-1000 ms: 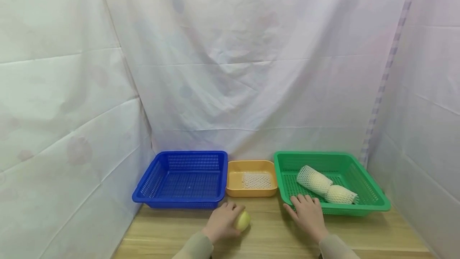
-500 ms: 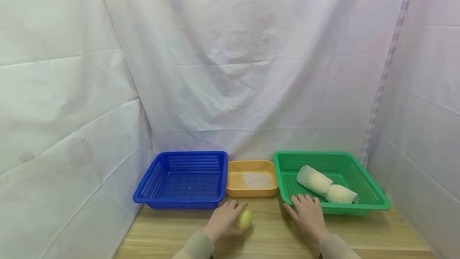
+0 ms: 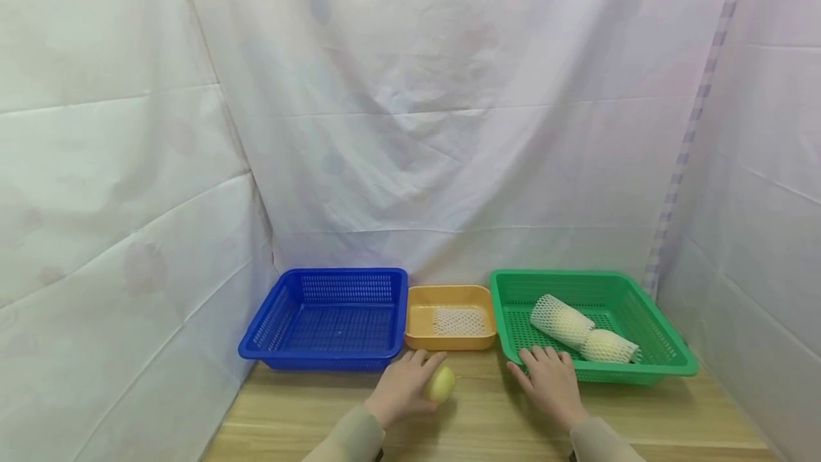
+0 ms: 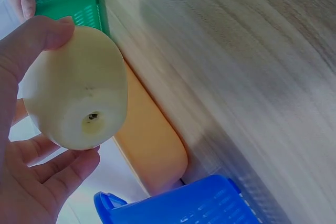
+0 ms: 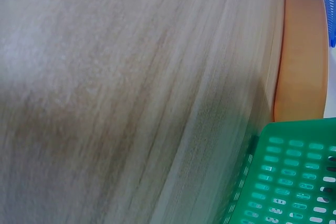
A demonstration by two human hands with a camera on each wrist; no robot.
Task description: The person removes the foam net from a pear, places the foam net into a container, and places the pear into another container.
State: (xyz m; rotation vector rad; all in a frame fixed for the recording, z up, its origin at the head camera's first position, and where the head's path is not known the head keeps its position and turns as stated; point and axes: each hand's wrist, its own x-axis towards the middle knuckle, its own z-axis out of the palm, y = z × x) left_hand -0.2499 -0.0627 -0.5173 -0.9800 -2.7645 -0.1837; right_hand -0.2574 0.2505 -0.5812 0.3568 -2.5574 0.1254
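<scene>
My left hand (image 3: pixel 400 387) grips a pale yellow pear (image 3: pixel 441 385) close over the wooden table, in front of the orange tray. In the left wrist view the thumb presses the pear's (image 4: pixel 84 87) upper side, fingers curl beneath it, and its dark blossom end faces the camera. A thin stem points right in the head view. The right hand (image 3: pixel 548 383) rests on the front rim of the green basket (image 3: pixel 663 369) with relaxed fingers; the right wrist view shows none of that hand. Inside this basket lie two pears (image 3: pixel 561 321) in white foam net sleeves.
The blue basket (image 3: pixel 321 356) stands at the left. Between the two baskets sits the small orange tray (image 3: pixel 449 343), holding a flat white foam net (image 3: pixel 459 321). The wooden table (image 3: pixel 487 426) ends at hanging white cloth (image 3: pixel 449 162) behind and on both sides.
The left hand has shifted the pear slightly right and away from the person, and its stem now shows pointing right. The right hand has stayed on the green basket's rim.
</scene>
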